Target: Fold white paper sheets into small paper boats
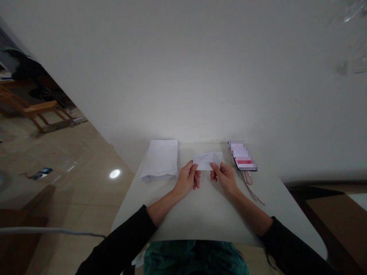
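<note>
The folded paper (207, 160) was white, small and wider than tall, its upper edge uneven and slightly peaked. The left hand (187, 177) pinched its left end, the right hand (226, 177) its right, over the desk (200, 217) toward the back edge, between the paper stack (162, 158) at the back left corner and the phone (243, 156) near the back right. The fingertips behind the paper were hidden; blocky blurring obscured the phone's screen.
</note>
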{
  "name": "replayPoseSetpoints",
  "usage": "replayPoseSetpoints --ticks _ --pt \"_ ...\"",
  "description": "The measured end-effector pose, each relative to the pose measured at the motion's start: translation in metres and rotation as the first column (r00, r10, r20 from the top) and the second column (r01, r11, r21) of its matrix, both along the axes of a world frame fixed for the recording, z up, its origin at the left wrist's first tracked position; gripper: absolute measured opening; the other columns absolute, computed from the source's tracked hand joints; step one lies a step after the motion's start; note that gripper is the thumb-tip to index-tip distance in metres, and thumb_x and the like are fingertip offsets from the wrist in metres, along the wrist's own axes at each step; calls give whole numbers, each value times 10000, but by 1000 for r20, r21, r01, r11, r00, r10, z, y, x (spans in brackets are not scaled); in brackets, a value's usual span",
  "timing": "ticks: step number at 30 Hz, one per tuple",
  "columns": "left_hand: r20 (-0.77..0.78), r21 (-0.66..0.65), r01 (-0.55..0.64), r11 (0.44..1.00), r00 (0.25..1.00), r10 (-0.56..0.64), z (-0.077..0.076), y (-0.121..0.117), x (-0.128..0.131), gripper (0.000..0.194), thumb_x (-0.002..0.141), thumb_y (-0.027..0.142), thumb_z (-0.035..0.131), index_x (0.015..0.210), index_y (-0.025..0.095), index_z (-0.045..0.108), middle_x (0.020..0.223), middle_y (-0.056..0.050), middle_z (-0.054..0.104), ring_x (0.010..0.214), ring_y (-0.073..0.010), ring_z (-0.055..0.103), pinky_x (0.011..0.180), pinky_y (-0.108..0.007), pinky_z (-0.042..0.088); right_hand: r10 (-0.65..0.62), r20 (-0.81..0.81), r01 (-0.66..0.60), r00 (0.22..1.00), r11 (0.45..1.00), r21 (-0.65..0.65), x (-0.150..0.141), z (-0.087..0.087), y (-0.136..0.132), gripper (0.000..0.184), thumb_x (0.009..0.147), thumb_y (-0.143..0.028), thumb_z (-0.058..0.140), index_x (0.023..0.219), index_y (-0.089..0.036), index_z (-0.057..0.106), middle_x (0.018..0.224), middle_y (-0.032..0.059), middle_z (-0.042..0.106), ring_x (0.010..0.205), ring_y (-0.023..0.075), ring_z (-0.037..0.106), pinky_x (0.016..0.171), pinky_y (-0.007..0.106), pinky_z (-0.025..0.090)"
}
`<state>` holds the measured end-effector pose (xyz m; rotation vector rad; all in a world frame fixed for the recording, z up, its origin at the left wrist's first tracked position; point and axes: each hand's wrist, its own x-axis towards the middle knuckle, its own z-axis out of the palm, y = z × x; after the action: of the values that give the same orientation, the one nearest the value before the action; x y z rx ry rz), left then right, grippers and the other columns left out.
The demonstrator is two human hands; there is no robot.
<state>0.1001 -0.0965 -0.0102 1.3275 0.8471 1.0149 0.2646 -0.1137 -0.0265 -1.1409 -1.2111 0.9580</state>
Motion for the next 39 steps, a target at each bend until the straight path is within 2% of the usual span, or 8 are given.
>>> replayPoseSetpoints --ticks 5,10,14,18,22,25,33,39 --pt "-3 -31 47 998 999 -47 1 5 -1 469 888 525 537 1195 183 450 747 10 694 289 -63 477 261 -165 334 -59 -13 58 998 998 -27 0 -2 -1 460 867 -548 600 594 -187 514 429 -32 506 400 88 405 442 233 312" --pt "-29 -57 24 998 999 -26 7 4 -4 527 846 525 610 1200 159 474 679 -1 712 268 -70 447 254 -171 322 -148 -61 144 987 987 -69 -1 0 -3 491 790 -586 663 558 -183 506 401 -63 415 360 64 324 392 226 232" --pt "-72 -52 26 998 997 -29 8 0 -4 494 784 534 686 1049 141 548 632 1 699 281 -69 454 266 -176 323 -80 -129 66 988 992 -109 -8 2 -7 506 727 -621 697 558 -194 483 399 -86 346 345 52 256 372 226 167" --pt "-118 -60 -13 998 993 5 6 0 -2 420 784 535 679 795 125 589 517 12 629 280 -64 434 287 -186 324 27 -59 -32 998 996 -86 -12 0 -9 501 807 -621 615 576 -201 470 391 -69 390 342 65 293 376 231 189" --pt "-138 -53 25 998 990 -32 4 1 -2 419 811 544 641 764 130 591 420 50 541 264 -68 403 287 -188 304 6 68 -3 998 999 -35 -8 -3 -8 474 850 -576 590 592 -191 494 437 -40 472 402 85 401 438 233 304" --pt "-154 3 40 999 987 -39 3 -2 -1 433 867 559 556 789 134 579 400 65 508 252 -65 380 286 -181 296 0 66 2 998 1000 -25 -7 -3 -7 474 840 -583 592 589 -198 475 429 -50 455 386 88 405 424 236 306" --pt "-193 139 63 988 981 -35 1 -11 -1 466 969 512 396 1297 181 419 607 79 570 273 -50 405 269 -147 263 -38 9 38 999 999 12 -7 -4 -7 415 848 -548 607 652 -200 495 429 -78 425 366 80 387 398 227 286" --pt "-210 200 71 977 977 -28 -2 -7 1 430 999 475 337 1297 178 423 690 41 624 303 -36 414 301 -148 300 -128 32 126 991 991 51 -3 2 -6 424 853 -519 623 614 -199 483 425 -73 431 373 75 390 406 224 295"
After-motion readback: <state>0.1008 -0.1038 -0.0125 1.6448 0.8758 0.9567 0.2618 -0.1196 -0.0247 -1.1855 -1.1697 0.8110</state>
